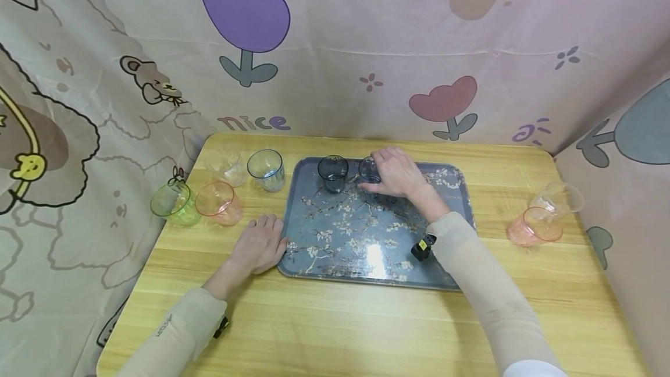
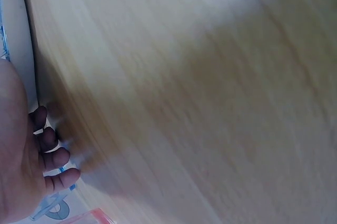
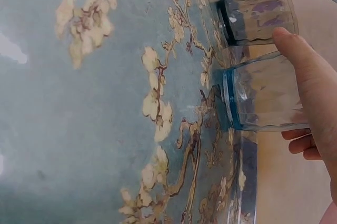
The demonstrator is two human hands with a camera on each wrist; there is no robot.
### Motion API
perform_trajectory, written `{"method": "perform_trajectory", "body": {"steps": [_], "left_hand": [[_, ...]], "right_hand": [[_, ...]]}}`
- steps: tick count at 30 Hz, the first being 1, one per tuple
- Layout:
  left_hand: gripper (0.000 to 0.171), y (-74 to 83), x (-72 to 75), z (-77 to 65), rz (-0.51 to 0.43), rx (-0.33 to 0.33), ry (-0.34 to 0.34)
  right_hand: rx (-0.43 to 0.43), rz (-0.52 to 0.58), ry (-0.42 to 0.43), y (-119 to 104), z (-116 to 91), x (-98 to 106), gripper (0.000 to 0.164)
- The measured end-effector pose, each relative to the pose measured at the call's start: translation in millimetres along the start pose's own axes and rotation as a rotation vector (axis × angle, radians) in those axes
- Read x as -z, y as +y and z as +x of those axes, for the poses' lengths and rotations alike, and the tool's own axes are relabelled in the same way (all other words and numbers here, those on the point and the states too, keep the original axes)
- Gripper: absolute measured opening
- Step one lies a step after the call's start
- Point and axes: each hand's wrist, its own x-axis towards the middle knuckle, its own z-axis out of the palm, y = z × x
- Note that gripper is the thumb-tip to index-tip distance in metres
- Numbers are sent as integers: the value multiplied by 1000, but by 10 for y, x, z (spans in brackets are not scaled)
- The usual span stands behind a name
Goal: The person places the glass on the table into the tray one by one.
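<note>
My right hand (image 1: 399,174) grips a clear glass with a blue tint (image 3: 266,95) near its rim, thumb on one side and fingers on the other. That glass stands upright at the back of a blue-grey tray (image 1: 335,237) printed with blossom branches. Just left of it on the tray is a dark grey glass (image 1: 333,174), also upright. My left hand (image 1: 260,243) rests palm down on the table beside the tray's left edge, holding nothing. Its fingers (image 2: 62,179) appear loosely bent in the left wrist view.
Left of the tray stand a blue-rimmed glass (image 1: 267,172), a colourless glass (image 1: 226,167), an orange-pink glass (image 1: 220,205) and a green glass (image 1: 177,205). At the right are a pink glass (image 1: 531,228) and a colourless one (image 1: 562,199). A printed curtain (image 1: 335,74) borders the wooden table (image 1: 335,330).
</note>
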Motion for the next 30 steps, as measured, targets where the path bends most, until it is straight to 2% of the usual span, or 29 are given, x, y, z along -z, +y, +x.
{"method": "perform_trajectory", "body": {"steps": [5,12,16,30], "left_hand": [[29,-2,-8,-6,4,-5,10],[30,-6,-21,-13,9,-5,14],[29,-8,-24,-12,4,-7,27],[30,-16,-26,-5,4,-10,36]], "right_hand": [[-15,-13,-1,-9,-21,-7,108],[1,-111,81,-19,-101,19,113],[-23,-135,104,2,-170,65,114],[-112,-136,141,109,-574,316,113]]}}
